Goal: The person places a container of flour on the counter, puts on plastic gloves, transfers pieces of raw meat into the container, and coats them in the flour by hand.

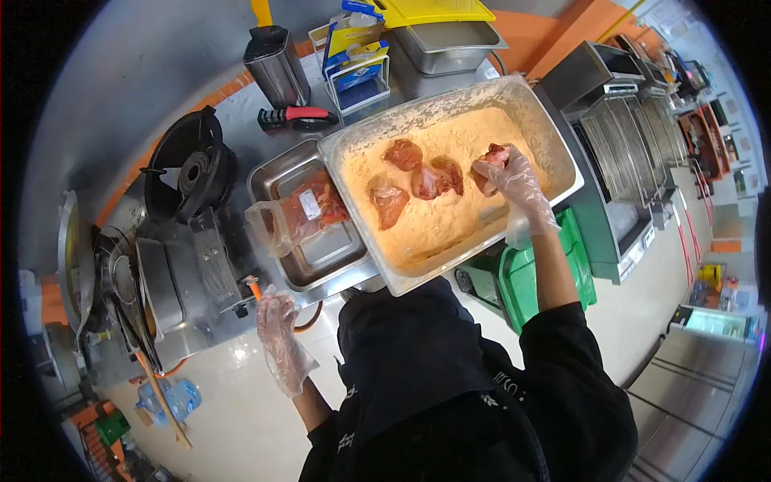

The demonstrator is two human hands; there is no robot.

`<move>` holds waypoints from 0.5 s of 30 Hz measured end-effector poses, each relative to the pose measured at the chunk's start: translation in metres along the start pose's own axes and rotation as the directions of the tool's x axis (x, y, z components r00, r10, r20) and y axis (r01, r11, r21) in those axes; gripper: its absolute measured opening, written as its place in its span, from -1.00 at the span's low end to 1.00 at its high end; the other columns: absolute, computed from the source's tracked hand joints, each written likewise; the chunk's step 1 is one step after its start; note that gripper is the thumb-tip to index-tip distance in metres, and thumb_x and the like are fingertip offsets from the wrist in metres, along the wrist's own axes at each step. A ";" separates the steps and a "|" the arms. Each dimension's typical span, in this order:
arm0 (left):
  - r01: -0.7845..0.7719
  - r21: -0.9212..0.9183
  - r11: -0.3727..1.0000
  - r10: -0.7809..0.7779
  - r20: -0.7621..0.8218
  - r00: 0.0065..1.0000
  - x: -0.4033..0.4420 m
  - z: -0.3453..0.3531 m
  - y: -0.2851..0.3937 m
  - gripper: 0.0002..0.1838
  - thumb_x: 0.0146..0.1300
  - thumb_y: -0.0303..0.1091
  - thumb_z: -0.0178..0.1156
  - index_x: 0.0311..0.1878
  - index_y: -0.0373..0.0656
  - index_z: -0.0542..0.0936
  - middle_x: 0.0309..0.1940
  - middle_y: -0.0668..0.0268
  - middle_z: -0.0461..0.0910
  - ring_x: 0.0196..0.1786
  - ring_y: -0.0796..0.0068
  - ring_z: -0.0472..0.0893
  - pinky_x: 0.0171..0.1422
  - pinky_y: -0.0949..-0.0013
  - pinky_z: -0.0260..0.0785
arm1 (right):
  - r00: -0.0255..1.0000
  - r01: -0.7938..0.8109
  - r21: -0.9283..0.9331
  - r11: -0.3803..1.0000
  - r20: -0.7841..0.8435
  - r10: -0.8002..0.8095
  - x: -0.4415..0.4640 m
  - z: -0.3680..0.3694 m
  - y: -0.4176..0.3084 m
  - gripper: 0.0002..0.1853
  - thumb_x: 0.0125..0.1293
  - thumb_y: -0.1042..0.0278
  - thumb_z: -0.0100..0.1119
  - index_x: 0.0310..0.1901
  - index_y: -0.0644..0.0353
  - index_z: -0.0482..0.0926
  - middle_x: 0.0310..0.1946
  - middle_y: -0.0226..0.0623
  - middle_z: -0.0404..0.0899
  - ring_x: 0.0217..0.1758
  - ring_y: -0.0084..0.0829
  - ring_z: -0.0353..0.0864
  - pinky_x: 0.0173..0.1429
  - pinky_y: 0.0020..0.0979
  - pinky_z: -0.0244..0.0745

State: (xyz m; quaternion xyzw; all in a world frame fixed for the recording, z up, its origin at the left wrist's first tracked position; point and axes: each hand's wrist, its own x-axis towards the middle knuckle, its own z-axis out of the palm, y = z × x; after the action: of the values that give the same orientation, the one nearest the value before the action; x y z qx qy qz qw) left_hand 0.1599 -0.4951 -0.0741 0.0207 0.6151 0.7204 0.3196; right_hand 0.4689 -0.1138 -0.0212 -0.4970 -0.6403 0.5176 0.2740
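Observation:
My right hand [514, 183], in a clear plastic glove, grips a raw chicken piece [487, 170] above the right part of a deep metal pan [572, 173]. Orange-tinted flour [434, 233] fills the bottom of that pan. Several other raw chicken pieces [434, 178] lie on the flour, left of my right hand. My left hand [281, 341], gloved the same way, hangs at the counter's front edge with loosely bent fingers and nothing visible in it. Beside its fingertips is an orange hose end [254, 287]. A labelled plastic bag of raw chicken [313, 210] rests in a shallower steel tray [321, 277].
Behind the trays are a red-and-black knife sharpener [297, 119], a dark metal canister [277, 68] and a wire rack [357, 84] of blue-yellow packets. A black burner-like unit [189, 165] stands left. A green bin [554, 273] sits below right, near fryer baskets [618, 149].

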 end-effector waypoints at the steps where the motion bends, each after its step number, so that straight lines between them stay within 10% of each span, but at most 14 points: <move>1: -0.016 0.015 1.000 0.016 -0.009 1.000 -0.002 0.014 0.001 -0.63 0.30 -0.23 0.23 0.08 -0.21 0.52 -0.18 0.24 0.63 -0.23 0.49 0.61 -0.16 0.45 0.48 | 0.998 -0.051 0.071 0.996 0.041 0.049 0.003 -0.010 -0.002 -0.63 0.10 0.41 0.42 -0.23 0.24 0.34 -0.58 -0.40 0.48 -0.60 -0.60 0.48 -0.54 -0.50 0.41; 9: -0.218 0.195 0.956 0.213 0.046 0.976 0.008 0.147 0.018 -0.63 0.33 -0.19 0.19 0.09 -0.20 0.51 -0.08 0.20 0.60 -0.07 0.42 0.61 -0.02 0.39 0.47 | 0.874 -0.021 -0.193 0.981 0.473 0.111 0.050 -0.006 -0.033 -0.23 -0.06 0.18 0.54 0.08 0.45 0.32 -0.33 -0.12 0.61 -0.26 -0.32 0.65 -0.22 -0.38 0.57; 12: -0.221 0.216 0.951 0.207 0.089 0.974 -0.005 0.196 0.030 -0.66 0.37 -0.20 0.13 0.07 -0.23 0.52 0.01 0.19 0.55 -0.02 0.44 0.59 0.11 0.39 0.42 | 0.914 0.373 -0.543 0.752 0.352 -0.199 0.101 -0.024 0.052 0.02 -0.11 -0.02 0.52 0.28 0.46 0.22 0.07 0.07 0.52 0.16 -0.06 0.51 0.22 -0.25 0.41; 15: -0.231 0.241 0.942 0.222 0.064 0.973 -0.028 0.211 0.032 -0.68 0.38 -0.22 0.13 0.05 -0.24 0.53 -0.01 0.20 0.55 -0.03 0.45 0.59 0.12 0.37 0.41 | 0.950 0.237 -0.621 0.747 0.308 -0.045 0.135 -0.088 0.048 -0.08 0.05 0.02 0.42 0.33 0.37 0.19 0.18 0.06 0.44 0.27 -0.11 0.42 0.33 -0.26 0.33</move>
State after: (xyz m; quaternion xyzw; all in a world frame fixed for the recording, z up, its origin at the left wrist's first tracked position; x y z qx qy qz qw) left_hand 0.2571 -0.3258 0.0162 0.1439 0.6878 0.6696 0.2405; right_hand 0.5140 0.0437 -0.0606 -0.4341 -0.8474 0.3039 0.0320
